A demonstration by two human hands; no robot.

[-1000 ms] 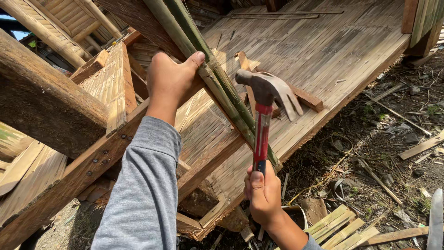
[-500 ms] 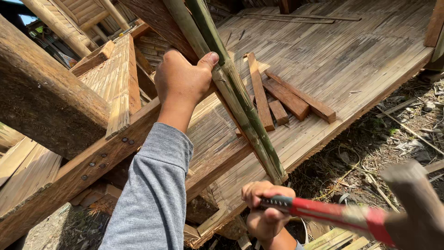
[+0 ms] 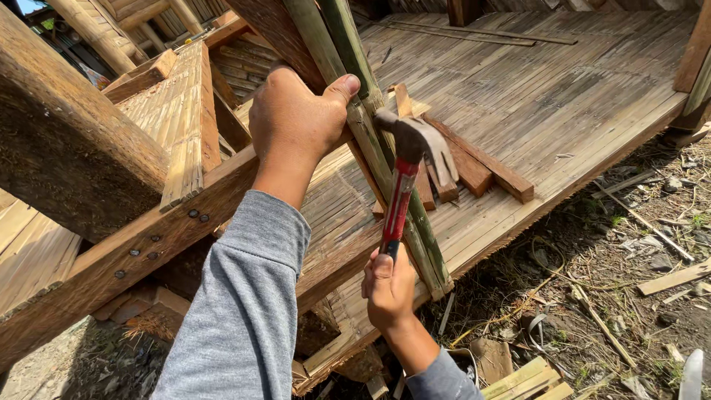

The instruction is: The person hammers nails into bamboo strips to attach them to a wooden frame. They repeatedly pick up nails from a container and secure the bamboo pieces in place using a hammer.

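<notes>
Head view — steel-headed hammer (image 3: 406, 174), ribbed bamboo (image 3: 370, 141)

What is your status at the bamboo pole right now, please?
Left hand grips green bamboo pole. Right hand holds red-handled hammer, head against pole. Loose wood offcuts lie behind.

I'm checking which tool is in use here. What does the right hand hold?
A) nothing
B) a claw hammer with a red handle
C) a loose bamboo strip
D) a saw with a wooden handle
B: the right hand grips the red handle of a claw hammer, its head against the green bamboo pole that the left hand steadies.
</notes>
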